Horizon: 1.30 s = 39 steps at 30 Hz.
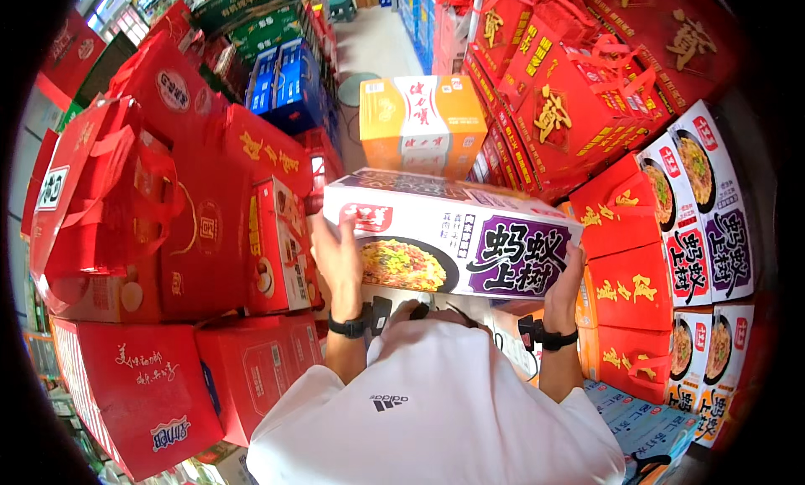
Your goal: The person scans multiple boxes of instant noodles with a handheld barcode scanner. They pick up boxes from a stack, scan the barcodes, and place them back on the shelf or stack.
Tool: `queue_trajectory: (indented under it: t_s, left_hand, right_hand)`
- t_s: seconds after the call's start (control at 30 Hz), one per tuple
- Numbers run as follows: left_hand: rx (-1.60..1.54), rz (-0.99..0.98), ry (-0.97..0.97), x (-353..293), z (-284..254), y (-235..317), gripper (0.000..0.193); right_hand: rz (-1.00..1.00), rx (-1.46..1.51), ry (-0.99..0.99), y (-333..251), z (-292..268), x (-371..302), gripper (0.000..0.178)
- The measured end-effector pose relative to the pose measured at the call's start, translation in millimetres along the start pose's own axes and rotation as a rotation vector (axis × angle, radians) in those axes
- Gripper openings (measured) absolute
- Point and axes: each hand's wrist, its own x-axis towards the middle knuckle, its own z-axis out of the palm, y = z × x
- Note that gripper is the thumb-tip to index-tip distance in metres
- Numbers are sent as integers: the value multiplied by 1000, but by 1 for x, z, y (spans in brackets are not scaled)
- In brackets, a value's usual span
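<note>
Left hand and right hand grip opposite ends of a white rectangular cardboard box, printed with purple-backed lettering and a noodle-bowl picture, between stacked red cartons.

So it's a head-worn fisheye looking down and forward from above the white-and-purple box, pretty close up, wide enough to get the white shirt on the box's near side plus the aisle floor way past it.

Carton between box stacks
</note>
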Motion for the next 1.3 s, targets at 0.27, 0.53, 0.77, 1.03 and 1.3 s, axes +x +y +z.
queue_trajectory:
  t_s: [0.27, 0.53, 0.77, 1.03, 1.3]
  left_hand:
    - [-816, 107, 157, -13, -27, 100, 27]
    - [-1016, 190, 194, -8, -25, 130, 46]
    - [-1053, 362, 147, 37, 2, 119, 46]
    - [-1344, 211, -62, 61, 55, 114, 49]
    - [-1501, 249, -163, 100, 115, 94, 48]
  right_hand:
    - [-384, 131, -65, -93, 32, -42, 66]
    - [-687, 214, -15, -116, 29, -82, 81]
    - [-988, 124, 93, -110, 28, -90, 83]
    - [-993, 83, 214, -128, 55, -118, 101]
    - [-1226, -40, 219, -98, 71, -95, 102]
